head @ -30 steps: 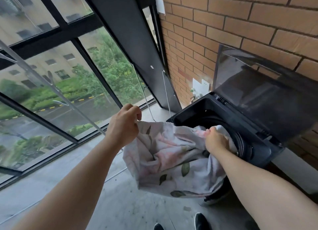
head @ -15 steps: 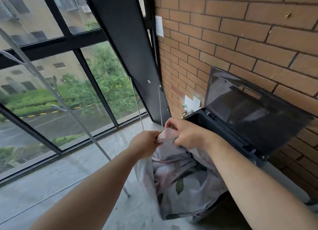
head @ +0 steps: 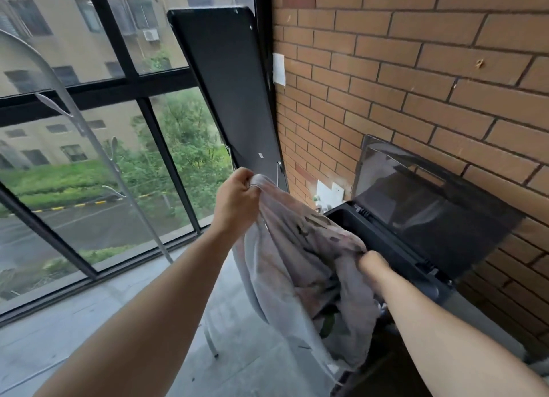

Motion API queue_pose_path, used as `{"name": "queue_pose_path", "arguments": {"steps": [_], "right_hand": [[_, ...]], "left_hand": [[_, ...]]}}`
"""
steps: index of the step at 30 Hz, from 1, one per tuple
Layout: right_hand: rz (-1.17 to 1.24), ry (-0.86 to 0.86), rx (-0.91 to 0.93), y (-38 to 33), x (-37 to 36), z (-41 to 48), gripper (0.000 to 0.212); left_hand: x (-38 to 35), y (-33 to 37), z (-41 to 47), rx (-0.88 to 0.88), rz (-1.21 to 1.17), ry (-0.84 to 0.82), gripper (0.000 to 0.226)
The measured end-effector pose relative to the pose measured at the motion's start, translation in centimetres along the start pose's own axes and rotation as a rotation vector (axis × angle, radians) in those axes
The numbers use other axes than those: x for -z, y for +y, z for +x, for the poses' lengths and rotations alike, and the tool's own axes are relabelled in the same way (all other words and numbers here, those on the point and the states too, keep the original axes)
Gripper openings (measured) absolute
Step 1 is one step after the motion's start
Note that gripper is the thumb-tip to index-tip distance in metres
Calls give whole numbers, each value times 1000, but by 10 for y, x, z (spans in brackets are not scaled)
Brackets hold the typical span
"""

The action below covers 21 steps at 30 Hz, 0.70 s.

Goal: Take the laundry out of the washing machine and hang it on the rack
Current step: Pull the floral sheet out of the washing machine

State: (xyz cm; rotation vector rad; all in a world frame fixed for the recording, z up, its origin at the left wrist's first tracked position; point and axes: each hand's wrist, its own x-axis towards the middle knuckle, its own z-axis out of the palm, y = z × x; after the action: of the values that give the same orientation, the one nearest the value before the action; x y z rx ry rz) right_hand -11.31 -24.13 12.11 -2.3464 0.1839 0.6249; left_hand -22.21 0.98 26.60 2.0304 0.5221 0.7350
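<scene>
Before the leaning black board (head: pixel 228 84), left grip (head: pixel 237 199) and right grip (head: pixel 372 264) hold the sheet (head: pixel 300 248).

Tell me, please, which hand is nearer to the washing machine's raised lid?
Right. The right hand grips the floral cloth at the washing machine, below the lid; the left hand holds the cloth's top edge farther off, toward the window.

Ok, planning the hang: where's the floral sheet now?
Head view, centre: floral sheet held between left hand and right hand, left of the washing machine.
</scene>
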Motion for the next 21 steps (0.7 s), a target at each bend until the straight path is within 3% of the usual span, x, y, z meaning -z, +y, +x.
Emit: {"name": "queue_pose_path", "arguments": {"steps": [4, 8, 11, 13, 17, 21], "right_hand": [[624, 59, 102, -71, 29, -27, 37], [990, -75, 356, -162, 72, -91, 30], [1094, -139, 594, -209, 94, -142, 26], [1144, -219, 678, -228, 97, -164, 46], [1089, -304, 789, -243, 84, -184, 36], [1101, -429, 874, -239, 78, -189, 38]], "left_hand": [[11, -2, -4, 87, -56, 36, 18], [34, 9, 1, 84, -110, 66, 19], [52, 26, 6, 43, -199, 57, 29], [64, 40, 5, -12, -288, 25, 48], [73, 61, -3, -169, -447, -294, 63], [69, 64, -8, -219, -495, -525, 55]]}}
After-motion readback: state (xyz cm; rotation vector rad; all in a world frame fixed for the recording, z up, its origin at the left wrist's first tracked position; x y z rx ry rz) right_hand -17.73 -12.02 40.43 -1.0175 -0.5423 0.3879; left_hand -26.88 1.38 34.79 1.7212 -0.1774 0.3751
